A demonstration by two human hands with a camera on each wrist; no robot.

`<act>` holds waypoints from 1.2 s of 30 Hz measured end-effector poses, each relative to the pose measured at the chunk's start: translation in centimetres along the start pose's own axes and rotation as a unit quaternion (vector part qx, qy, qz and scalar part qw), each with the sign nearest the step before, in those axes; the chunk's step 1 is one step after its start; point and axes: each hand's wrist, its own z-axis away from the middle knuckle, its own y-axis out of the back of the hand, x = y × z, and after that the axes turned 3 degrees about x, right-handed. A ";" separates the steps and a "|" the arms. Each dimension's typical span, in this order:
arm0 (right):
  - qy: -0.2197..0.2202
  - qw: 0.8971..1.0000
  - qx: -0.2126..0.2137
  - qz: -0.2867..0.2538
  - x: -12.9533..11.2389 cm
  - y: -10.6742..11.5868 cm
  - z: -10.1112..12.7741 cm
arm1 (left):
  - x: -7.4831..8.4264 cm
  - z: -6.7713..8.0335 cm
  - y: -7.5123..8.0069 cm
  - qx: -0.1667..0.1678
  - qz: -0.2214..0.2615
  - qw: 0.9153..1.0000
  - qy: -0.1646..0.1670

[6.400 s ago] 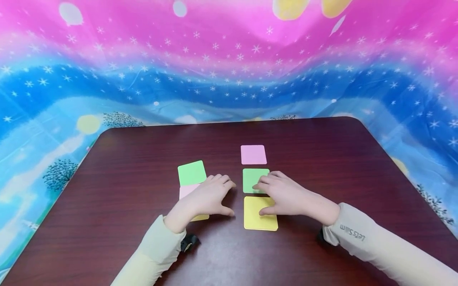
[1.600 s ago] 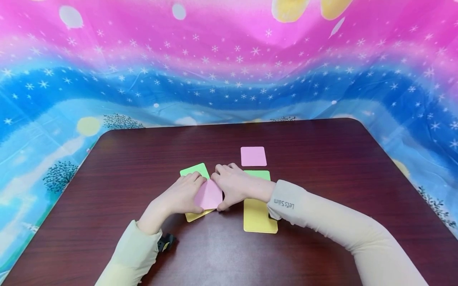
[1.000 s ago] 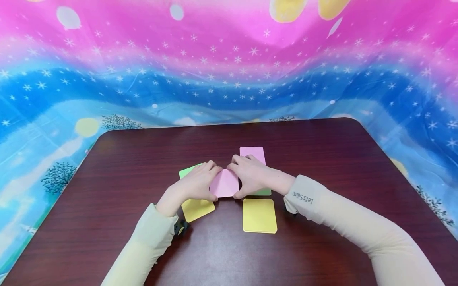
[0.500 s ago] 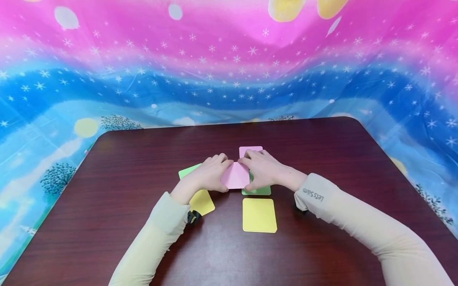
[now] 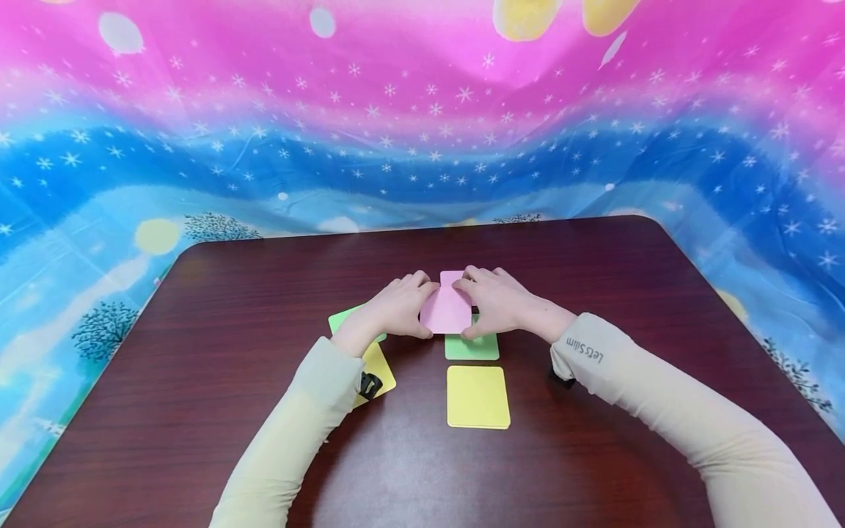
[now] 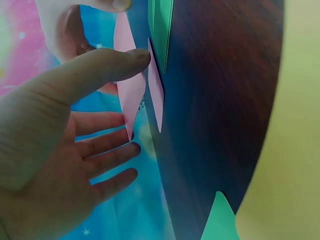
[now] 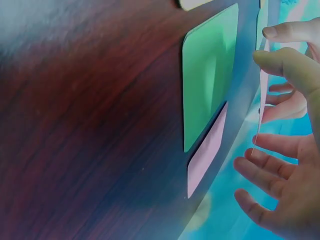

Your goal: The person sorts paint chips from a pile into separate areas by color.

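Observation:
Both hands hold one square pink card (image 5: 446,311) by its opposite side edges, raised off the table. My left hand (image 5: 399,306) grips its left edge with thumb and fingers; the right hand (image 5: 507,302) grips its right edge. In the left wrist view the held card stands clear of the tabletop. Behind it, partly covered in the head view, a second pink card (image 7: 207,152) lies flat on the table. A green card (image 5: 472,348) lies just nearer, partly overlapped by the right thumb, and a yellow card (image 5: 478,396) lies nearest, apparently with another beneath.
Left of this column, under the left forearm, a green card (image 5: 343,318) and a tilted yellow card (image 5: 381,367) lie partly hidden. The dark brown wooden table (image 5: 568,264) ends at a patterned pink and blue cloth (image 5: 422,169) hanging behind it.
A pink card from the left group was taken up by both hands and carried right and away, toward the pink card at the back. The left yellow card turned askew.

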 end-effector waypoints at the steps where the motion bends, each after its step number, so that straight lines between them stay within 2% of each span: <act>1: -0.002 1.000 0.000 0.001 0.2 -0.1 -0.1 | 0.0 -0.2 0.0 0.000 0.001 1.000 0.000; 19: -0.038 0.999 0.009 -0.003 3.2 -0.3 -1.1 | -0.4 -3.7 -0.4 0.019 0.004 1.000 0.012; 36: -0.059 0.998 -0.012 -0.008 5.2 -0.7 -2.0 | -0.6 -6.1 -1.4 -0.018 0.026 0.998 0.058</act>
